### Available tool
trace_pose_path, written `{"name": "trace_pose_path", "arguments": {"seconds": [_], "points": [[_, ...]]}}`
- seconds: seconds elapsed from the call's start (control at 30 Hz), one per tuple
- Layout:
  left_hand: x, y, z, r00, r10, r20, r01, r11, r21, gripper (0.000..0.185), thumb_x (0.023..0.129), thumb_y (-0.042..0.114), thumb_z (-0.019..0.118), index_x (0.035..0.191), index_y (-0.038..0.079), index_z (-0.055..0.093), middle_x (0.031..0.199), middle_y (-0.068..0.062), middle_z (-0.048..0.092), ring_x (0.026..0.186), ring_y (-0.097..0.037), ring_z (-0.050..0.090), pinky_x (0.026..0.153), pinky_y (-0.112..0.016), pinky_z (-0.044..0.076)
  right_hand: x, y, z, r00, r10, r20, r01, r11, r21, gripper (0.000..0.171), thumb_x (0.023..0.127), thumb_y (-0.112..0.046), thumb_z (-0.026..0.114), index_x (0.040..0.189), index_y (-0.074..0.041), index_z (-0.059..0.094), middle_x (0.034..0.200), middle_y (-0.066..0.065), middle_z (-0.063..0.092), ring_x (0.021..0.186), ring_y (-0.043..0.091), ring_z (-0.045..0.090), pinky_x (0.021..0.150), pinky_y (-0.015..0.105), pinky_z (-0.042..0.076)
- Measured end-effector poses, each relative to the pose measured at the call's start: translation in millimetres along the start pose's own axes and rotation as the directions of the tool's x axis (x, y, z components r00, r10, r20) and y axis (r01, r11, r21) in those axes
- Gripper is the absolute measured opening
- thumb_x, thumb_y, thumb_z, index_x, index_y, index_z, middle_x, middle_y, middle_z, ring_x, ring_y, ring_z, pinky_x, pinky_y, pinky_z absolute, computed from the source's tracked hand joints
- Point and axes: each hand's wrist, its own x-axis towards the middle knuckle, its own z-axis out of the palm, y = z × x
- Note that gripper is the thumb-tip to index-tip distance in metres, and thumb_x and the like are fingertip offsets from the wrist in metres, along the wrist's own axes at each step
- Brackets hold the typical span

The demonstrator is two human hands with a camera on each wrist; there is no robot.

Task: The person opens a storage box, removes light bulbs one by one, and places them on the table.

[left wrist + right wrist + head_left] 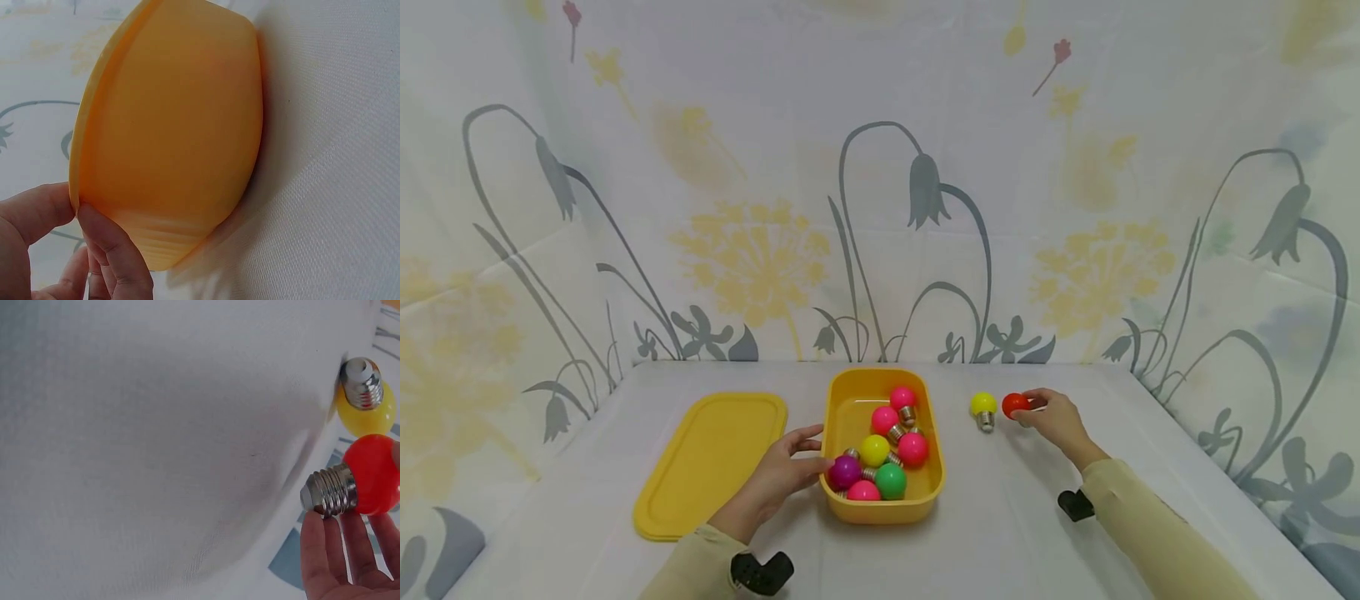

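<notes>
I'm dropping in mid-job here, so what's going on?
A person's left hand pinches the rim of a yellow container, which holds pink, yellow, purple and green bulbs. Their right hand holds a red bulb by its fingers, outside the container. Close to that one, a loose yellow bulb is on the white table. A yellow lid lies to the container's left.

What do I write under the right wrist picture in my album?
A right hand holds a red bulb beside a yellow bulb.
</notes>
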Motion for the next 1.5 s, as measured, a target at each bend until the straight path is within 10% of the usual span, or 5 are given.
{"name": "trace_pose_path", "arguments": {"seconds": [0.57,1.5], "points": [[-0.8,1.7,2.7,1.0,0.002,-0.001,-0.002,1.0,-0.007,0.058,0.081,0.007,0.07,0.134,0.005,0.047,0.114,-0.015,0.05,0.095,-0.026,0.054,0.08,-0.035,0.052,7.7,6.4,11.2,0.997,-0.045,0.069,0.052,0.993,-0.102,0.048,0.081,-0.014,0.069,0.12,0.009,0.053,0.105,0.024,0.056,0.094,0.036,0.051,0.08,0.043,0.049],[-1.4,1.0,0.3,1.0,-0.006,-0.006,0.006,1.0,-0.007,0.06,0.08,0.008,0.071,0.135,0.005,0.046,0.115,-0.015,0.05,0.097,-0.027,0.053,0.081,-0.036,0.052,10.6,-54.7,6.8,0.991,-0.136,0.007,0.135,0.99,0.048,0.047,0.084,-0.013,0.068,0.124,0.005,0.052,0.115,0.026,0.053,0.104,0.039,0.051,0.086,0.042,0.049]]}}
